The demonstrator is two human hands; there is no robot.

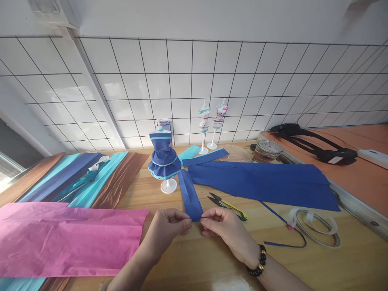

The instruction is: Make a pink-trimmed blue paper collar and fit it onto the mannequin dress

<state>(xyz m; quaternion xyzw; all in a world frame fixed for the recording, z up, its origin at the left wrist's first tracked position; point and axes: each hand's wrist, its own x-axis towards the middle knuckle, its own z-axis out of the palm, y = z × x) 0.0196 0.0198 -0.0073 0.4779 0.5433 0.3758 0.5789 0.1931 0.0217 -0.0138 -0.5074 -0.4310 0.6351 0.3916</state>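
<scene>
Near the table's front, my left hand (171, 226) pinches the left corner of a blue crepe paper strip (190, 196). My right hand (224, 228), with a beaded bracelet at the wrist, pinches its right corner. The strip runs away from me toward a small dress form (165, 151) in a tiered blue dress with light blue trim. Just beyond my right hand lie thread snips (228, 205) with yellow and green handles. A wide blue crepe paper sheet (266, 182) spreads to the right, and a shorter blue piece (207, 157) lies behind the strip.
Pink paper (72, 238) and several coloured paper strips (110, 180) cover the left side. Two bare dress forms (203, 125) stand by the tiled wall. On the right are a tape roll (318, 228), a glass jar (267, 150) and a black headset-like object (315, 143) on an orange surface.
</scene>
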